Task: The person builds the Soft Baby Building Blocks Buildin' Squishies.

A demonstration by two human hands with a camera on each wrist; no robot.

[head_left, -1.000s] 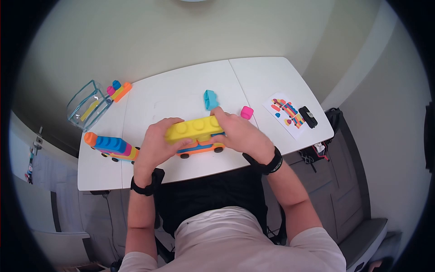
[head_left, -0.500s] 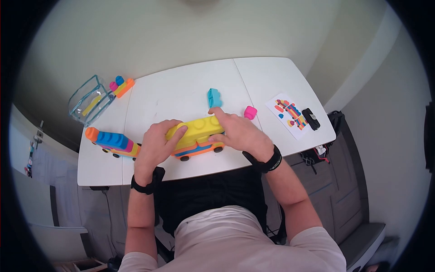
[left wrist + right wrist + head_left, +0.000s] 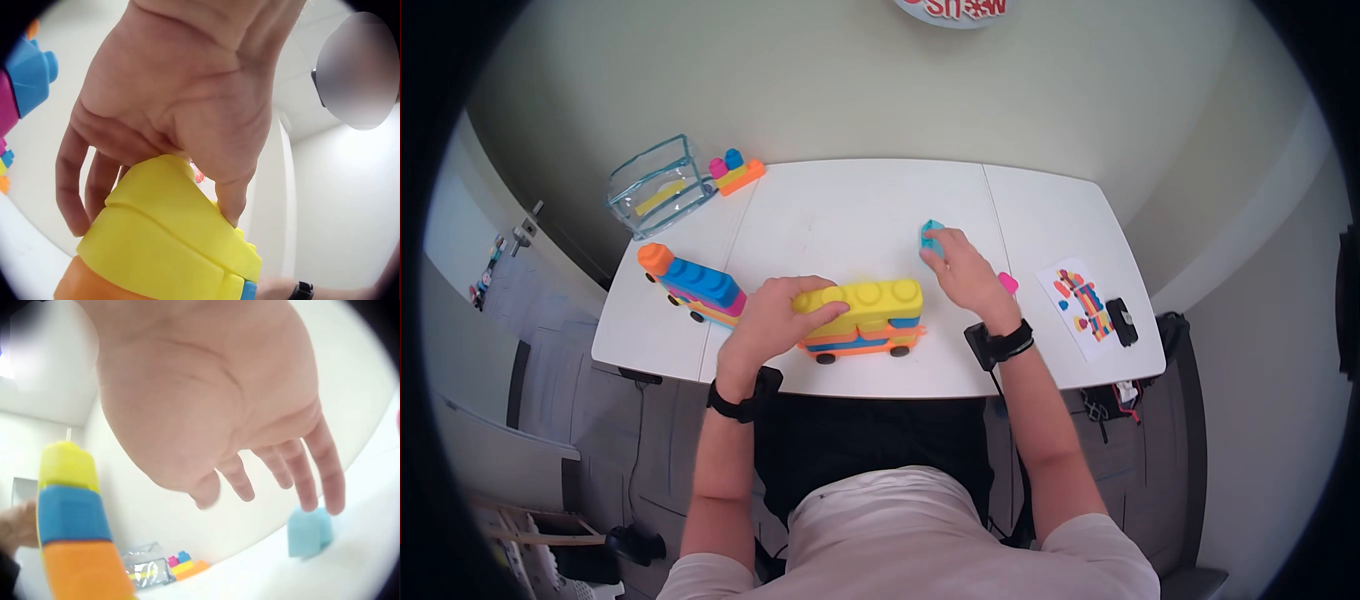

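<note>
My left hand (image 3: 775,320) grips the left end of a long yellow block (image 3: 868,296) on top of a wheeled block vehicle (image 3: 860,345). In the left wrist view my left hand (image 3: 181,106) has fingers on one side of the yellow block (image 3: 156,231) and the thumb on the other. My right hand (image 3: 972,278) is over a light-blue block (image 3: 930,236), partly hiding it. In the right wrist view the fingers of my right hand (image 3: 219,394) hang apart above the light-blue block (image 3: 306,532), with nothing held.
A second block vehicle (image 3: 700,285) stands at the left. Behind it are a clear case (image 3: 662,190) and a small block assembly (image 3: 738,174). A pink block (image 3: 1008,283), a picture sheet (image 3: 1082,305) and a black object (image 3: 1121,322) lie at the right.
My right hand has let go of the yellow block and moved away to the light-blue block. My left hand has stayed on the yellow block. The head view has shifted.
</note>
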